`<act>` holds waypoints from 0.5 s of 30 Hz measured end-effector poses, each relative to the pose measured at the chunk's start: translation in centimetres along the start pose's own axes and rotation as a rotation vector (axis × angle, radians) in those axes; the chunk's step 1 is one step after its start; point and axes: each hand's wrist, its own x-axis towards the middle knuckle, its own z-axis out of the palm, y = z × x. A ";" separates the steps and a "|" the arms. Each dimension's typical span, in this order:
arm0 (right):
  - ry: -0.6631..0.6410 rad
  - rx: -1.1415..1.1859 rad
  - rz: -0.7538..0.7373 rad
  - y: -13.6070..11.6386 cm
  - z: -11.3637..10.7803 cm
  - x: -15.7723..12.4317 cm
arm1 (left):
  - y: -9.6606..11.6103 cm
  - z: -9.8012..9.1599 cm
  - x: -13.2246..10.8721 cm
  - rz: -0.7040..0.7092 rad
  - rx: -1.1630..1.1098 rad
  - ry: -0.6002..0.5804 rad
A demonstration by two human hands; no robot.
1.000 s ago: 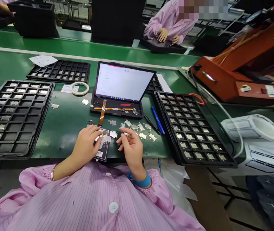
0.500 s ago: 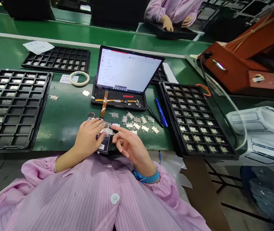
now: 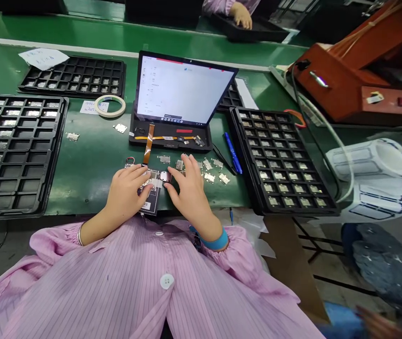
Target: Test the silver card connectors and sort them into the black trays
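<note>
The board (image 3: 150, 203) lies flat on the smooth green desk (image 3: 81, 183) at the lower middle of the frame, a dark rectangle with a white printed border. A glossy copper-brown ribbon cable (image 3: 148, 143) climbs from its top edge towards the thin black-edged screen (image 3: 187, 89). My left hand (image 3: 126, 190) rests over the board's left side, fingers bent and close together; I cannot tell whether they pinch anything. My right hand (image 3: 188, 186) fans its fingers wide, with thumb and forefinger tips by a small square metal plate (image 3: 165, 176) at the board's right edge; I cannot tell whether they grip it. Beyond my right fingers lie stamped silver metal parts (image 3: 224, 179). Black moulded trays with square pockets flank me: the left tray (image 3: 29, 165) and the right tray (image 3: 252, 176). A pale tape ring (image 3: 109, 114) lies at upper left.

Half a second ago my right forefinger pointed left across the plate, the others curled beneath; now they spread upward, partly hiding the parts. My left hand has stayed on the board. At the top, one co-worker's hand (image 3: 241, 15) shows where two did.
</note>
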 end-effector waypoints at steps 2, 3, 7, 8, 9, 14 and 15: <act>-0.015 -0.090 -0.046 0.5 0.1 0.0 | 0.0 -0.1 0.0 -0.009 -0.005 -0.009; 0.008 -0.104 -0.058 0.5 0.0 0.0 | 0.1 -0.2 0.1 -0.015 -0.016 -0.009; 0.115 -0.035 -0.158 -0.7 -0.7 -0.6 | 0.7 -0.9 0.6 -0.068 -0.226 0.038; 0.116 0.016 -0.188 -1.2 -0.9 -0.7 | 0.9 -1.1 0.8 -0.109 -0.326 0.022; 0.115 0.082 -0.196 -1.7 -1.0 -0.9 | 1.1 -1.3 0.9 -0.162 -0.428 -0.010; -0.009 0.493 0.109 -2.5 -0.9 -1.2 | 2.2 -2.2 1.3 -0.334 -0.699 -0.129; -0.057 0.541 0.153 -2.4 -0.9 -1.2 | 2.3 -2.4 1.3 -0.330 -0.707 -0.147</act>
